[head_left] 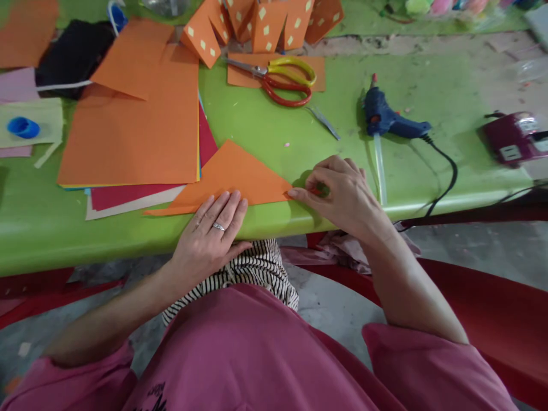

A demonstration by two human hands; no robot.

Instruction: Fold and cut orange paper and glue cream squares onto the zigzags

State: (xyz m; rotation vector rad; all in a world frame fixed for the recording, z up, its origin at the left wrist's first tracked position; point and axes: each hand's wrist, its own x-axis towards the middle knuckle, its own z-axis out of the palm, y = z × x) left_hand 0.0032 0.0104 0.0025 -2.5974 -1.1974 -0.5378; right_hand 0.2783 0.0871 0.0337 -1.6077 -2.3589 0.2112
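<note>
A sheet of orange paper (240, 174), folded into a triangle, lies at the table's front edge. My left hand (214, 228), a ring on one finger, rests flat on its lower edge with the fingers stretched out. At the triangle's right corner, my right hand (342, 191) pinches the tip between thumb and curled fingers. The paper's left end overlaps a stack of coloured sheets, topped by a large orange sheet (137, 131).
Beyond the triangle lie scissors (274, 77) with red and yellow handles and tweezers (324, 123). A blue glue gun (389, 117) with its cord is on the right, near a maroon box (514, 137). Dotted orange paper cutouts (269, 25) stand at the back.
</note>
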